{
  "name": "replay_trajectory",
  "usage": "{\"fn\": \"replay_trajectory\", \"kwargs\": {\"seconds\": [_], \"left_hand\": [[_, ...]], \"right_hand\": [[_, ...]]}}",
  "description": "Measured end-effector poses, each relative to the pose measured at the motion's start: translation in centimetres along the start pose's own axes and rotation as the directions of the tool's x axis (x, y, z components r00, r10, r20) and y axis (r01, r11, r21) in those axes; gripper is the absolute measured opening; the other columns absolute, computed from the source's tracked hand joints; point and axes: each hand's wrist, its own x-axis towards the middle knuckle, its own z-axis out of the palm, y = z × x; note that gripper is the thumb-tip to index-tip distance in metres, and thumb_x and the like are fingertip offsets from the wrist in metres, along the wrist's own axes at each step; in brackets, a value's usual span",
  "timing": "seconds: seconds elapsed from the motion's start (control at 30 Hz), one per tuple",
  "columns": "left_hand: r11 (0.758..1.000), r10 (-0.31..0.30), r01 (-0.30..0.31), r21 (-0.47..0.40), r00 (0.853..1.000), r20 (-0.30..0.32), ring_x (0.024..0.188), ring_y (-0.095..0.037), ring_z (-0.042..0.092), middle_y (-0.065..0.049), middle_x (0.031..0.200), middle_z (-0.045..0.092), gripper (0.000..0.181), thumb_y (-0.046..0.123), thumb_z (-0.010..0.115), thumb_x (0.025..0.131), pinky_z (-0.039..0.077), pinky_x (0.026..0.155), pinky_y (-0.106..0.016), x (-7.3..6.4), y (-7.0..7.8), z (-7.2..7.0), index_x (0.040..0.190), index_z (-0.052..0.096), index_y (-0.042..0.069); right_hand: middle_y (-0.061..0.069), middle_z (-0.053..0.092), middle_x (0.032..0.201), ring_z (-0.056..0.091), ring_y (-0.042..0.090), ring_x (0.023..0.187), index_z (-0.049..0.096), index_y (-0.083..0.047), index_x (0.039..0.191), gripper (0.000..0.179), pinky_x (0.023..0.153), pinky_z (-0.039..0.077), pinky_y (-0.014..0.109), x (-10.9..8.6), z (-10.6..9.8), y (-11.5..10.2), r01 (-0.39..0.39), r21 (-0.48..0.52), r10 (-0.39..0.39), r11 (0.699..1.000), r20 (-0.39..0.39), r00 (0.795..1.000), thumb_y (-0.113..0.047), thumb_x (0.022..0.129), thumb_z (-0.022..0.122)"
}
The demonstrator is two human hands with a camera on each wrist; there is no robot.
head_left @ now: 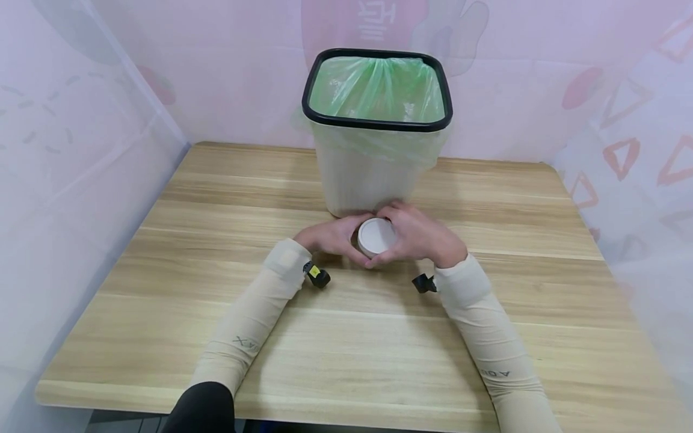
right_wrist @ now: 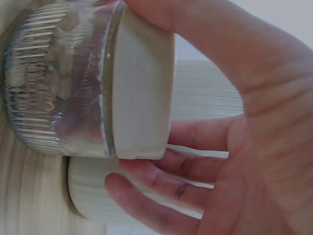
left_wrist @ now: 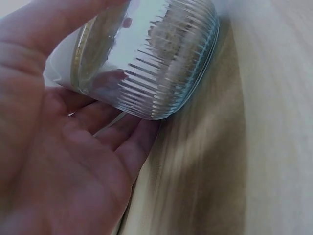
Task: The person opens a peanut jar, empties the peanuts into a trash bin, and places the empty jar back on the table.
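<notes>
A clear ribbed glass jar [left_wrist: 161, 63] with a white lid [head_left: 377, 236] stands on the table, close in front of the bin. Something light brown shows through its lower glass; what it is cannot be made out. My left hand [head_left: 338, 236] curls round the glass body from the left, thumb on the near side. From the right, my right hand [head_left: 419, 236] holds the lid's side, which fills the middle of the right wrist view. In that view the thumb lies above the lid and a fingertip touches it from below.
A pale waste bin [head_left: 363, 174] with a black rim and a green bag liner [head_left: 373, 90] stands at the table's back, just beyond the hands. The wooden table [head_left: 346, 355] ends at printed curtains [head_left: 227, 72] behind and at both sides.
</notes>
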Motion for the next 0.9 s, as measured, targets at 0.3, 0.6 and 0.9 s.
{"fn": "replay_trajectory", "kwargs": {"seconds": [0.3, 0.6, 0.9], "left_hand": [[0.998, 0.007, -0.007, -0.07, 1.0, 0.002, 0.132, -0.021, 0.054, -0.004, 0.143, 0.057, 0.089, 0.019, 0.093, 0.079, 0.041, 0.119, -0.041, -0.07, -0.23, 0.05, 0.152, 0.043, 0.013], [0.992, 0.031, -0.033, -0.123, 0.999, -0.015, 0.131, -0.022, 0.055, -0.004, 0.142, 0.058, 0.088, 0.017, 0.093, 0.078, 0.041, 0.119, -0.043, -0.08, -0.29, -0.22, 0.151, 0.045, 0.014], [0.99, 0.076, -0.082, -0.119, 0.996, -0.053, 0.138, -0.024, 0.051, -0.009, 0.151, 0.054, 0.098, 0.014, 0.091, 0.078, 0.037, 0.124, -0.045, -0.49, 0.24, -0.87, 0.16, 0.038, 0.01]], "right_hand": [[0.011, 0.067, 0.123, 0.063, 0.027, 0.112, 0.071, -0.003, 0.118, 0.083, 0.092, 0.058, 0.04, 0.42, 0.24, 0.66, 0.007, 0.023, -0.007, 1.0, -0.013, 1.0, -0.056, 0.06, 0.098], [0.009, 0.066, 0.124, 0.062, 0.026, 0.113, 0.072, -0.005, 0.119, 0.077, 0.092, 0.058, 0.04, 0.33, -0.02, 0.78, 0.009, 0.06, -0.006, 0.998, -0.05, 0.999, -0.052, 0.063, 0.096], [0.012, 0.068, 0.12, 0.062, 0.029, 0.112, 0.073, -0.005, 0.116, 0.073, 0.094, 0.057, 0.044, 0.29, -0.63, 0.2, 0.017, 0.08, -0.004, 0.997, -0.164, 0.986, -0.051, 0.064, 0.096]]}}
